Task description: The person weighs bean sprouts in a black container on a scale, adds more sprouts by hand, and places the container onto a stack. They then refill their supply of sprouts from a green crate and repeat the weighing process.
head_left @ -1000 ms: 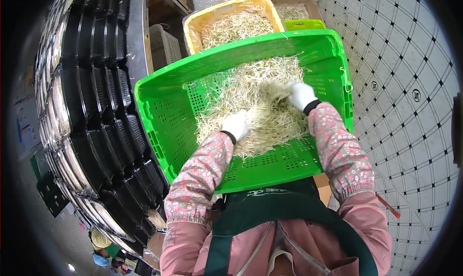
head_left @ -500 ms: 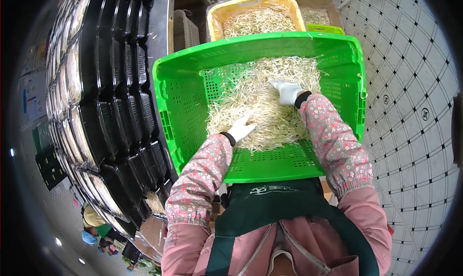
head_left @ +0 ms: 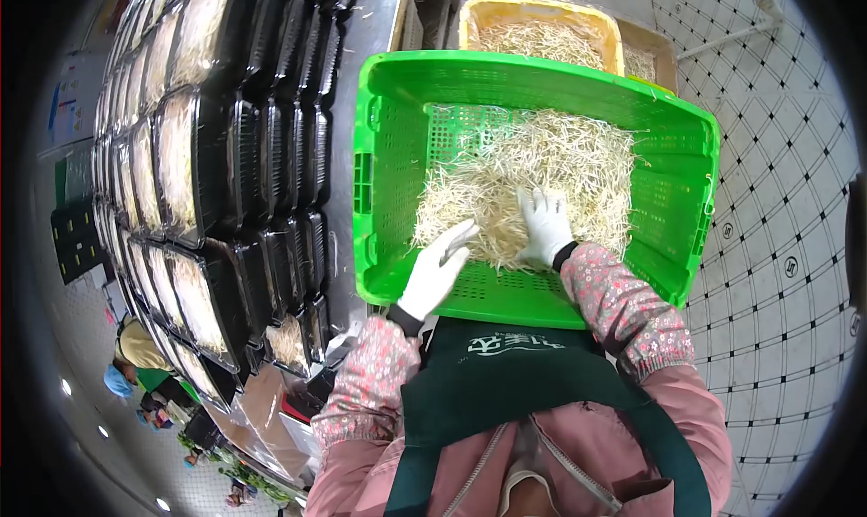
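Observation:
A large green plastic basket (head_left: 542, 311) with perforated walls stands in front of me, holding a loose heap of pale bean sprouts (head_left: 560, 156). My right hand (head_left: 545, 229), in a white glove, lies on the near part of the heap with its fingers spread. Over the basket's near left corner is my left hand (head_left: 437, 269), also white-gloved, its fingers apart and pointing toward the sprouts. Nothing shows in its grasp.
Tall stacks of black plastic trays (head_left: 244, 147) packed with pale sprouts rise on the left. Behind the basket stands a yellow bin (head_left: 614, 43) of sprouts beside a brown box (head_left: 666, 56). Another person (head_left: 135, 345) is far off at lower left.
My left hand has drawn back from the sprouts toward the basket's near left edge. My right hand has come nearer to me and spread its fingers. The view has shifted left.

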Available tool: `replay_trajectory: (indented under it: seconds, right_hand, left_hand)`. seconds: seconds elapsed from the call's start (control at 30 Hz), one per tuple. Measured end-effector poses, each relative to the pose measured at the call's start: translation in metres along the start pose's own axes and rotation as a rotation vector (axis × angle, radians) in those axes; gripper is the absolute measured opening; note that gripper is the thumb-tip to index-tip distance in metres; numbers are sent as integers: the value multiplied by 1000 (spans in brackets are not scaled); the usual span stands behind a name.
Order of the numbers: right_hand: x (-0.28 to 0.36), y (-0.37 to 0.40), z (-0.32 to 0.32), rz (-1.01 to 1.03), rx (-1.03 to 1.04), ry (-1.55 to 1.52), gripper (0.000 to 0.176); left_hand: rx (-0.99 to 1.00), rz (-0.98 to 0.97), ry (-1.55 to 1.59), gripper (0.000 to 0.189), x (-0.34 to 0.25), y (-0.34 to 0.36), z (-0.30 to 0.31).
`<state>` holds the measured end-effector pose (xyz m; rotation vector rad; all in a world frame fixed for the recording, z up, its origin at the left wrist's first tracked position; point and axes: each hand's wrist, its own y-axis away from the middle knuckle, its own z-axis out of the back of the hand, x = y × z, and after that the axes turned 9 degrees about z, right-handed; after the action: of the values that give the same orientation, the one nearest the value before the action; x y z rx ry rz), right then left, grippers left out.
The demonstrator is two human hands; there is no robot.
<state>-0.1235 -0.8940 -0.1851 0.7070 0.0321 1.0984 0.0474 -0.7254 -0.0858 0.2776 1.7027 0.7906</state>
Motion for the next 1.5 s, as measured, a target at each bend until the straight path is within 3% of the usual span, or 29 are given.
replay_trajectory:
  seconds: [0.13,0.23,0.33,0.47,0.6,0.63,0.73,0.8,0.83,0.87,0.9,0.93,1.0,1.07,1.1,1.13,1.17,1.2,1.23,1.27,1.3,1.33,1.37,1.4,1.43,1.47,1.5]
  right_hand:
    - [-54,-31,-14,-61,60,-434,116]
    - [-60,-35,10,-168,119,-237,121]
    - [-35,-29,5,-168,56,157,134]
    - [-17,-33,-21,-210,118,62,139]
    - [-27,-34,-18,-218,122,-62,111]
    - [-29,-28,-18,-181,33,-59,98]
    - [-41,-24,-33,-101,-30,-115,101]
    - [-53,-23,-41,-35,-96,-182,103]
    - [-66,-27,-52,26,-195,-269,95]
    - [-82,-32,-65,259,-348,-476,85]
    - [-112,-42,-76,246,-277,-582,72]
    - [-96,-27,-57,214,-348,-926,62]
    - [-89,-5,-28,182,-403,-1151,57]
    - [-124,-15,-49,205,-347,-956,58]
    - [-121,-7,-40,189,-293,-710,60]
    - [-122,-3,-39,166,-358,-722,54]
    - [-139,-11,-43,320,-498,-556,53]
    - [-110,13,-12,313,-511,-487,54]
    - [-100,20,-3,334,-545,-738,57]
    - [-97,23,5,286,-487,-898,57]
    - [-110,10,-3,350,-462,-936,58]
    - [-97,20,10,325,-419,-690,60]
    - [-95,23,5,342,-541,-537,61]
    - [-97,16,3,242,-514,-420,63]
    - [-90,23,11,254,-493,-775,65]
    - [-77,30,22,278,-450,-1125,67]
    - [-69,36,33,305,-438,-1151,70]
  left_hand:
    - [-62,-6,17,47,-4,47,15]
    - [-112,22,-1,45,-4,79,28]
    - [-121,54,45,44,-1,105,37]
    - [-165,-39,106,43,16,128,41]
    - [-289,-125,180,40,37,150,34]
    - [-340,-151,169,40,45,156,33]
    - [-603,-151,112,34,55,185,25]
    - [-770,-199,270,33,76,201,16]
    - [-907,-259,286,32,90,205,12]
    - [-1024,-316,298,32,102,216,10]
    - [-1209,-422,46,30,113,228,15]
    - [-1351,-402,81,31,121,242,17]
    - [-1806,-292,-360,40,150,272,28]
    - [-2058,-134,-313,52,173,302,45]
    - [-2134,-124,-353,56,201,319,63]
    - [-2218,-28,-403,60,247,333,87]
    - [-2288,91,-292,65,279,339,101]
    - [-2212,111,-127,69,308,350,114]
    - [-2182,234,88,74,319,354,119]
    - [-2145,130,325,81,381,354,154]
    - [-2044,19,479,83,387,352,158]
    - [-2068,90,347,66,414,347,174]
    - [-1610,-142,1027,43,408,347,170]
    - [-1634,-119,1053,28,387,340,159]
    - [-1703,131,1075,24,373,337,157]
    - [-1639,48,939,18,430,335,191]
    - [-1679,-21,1103,16,396,331,169]
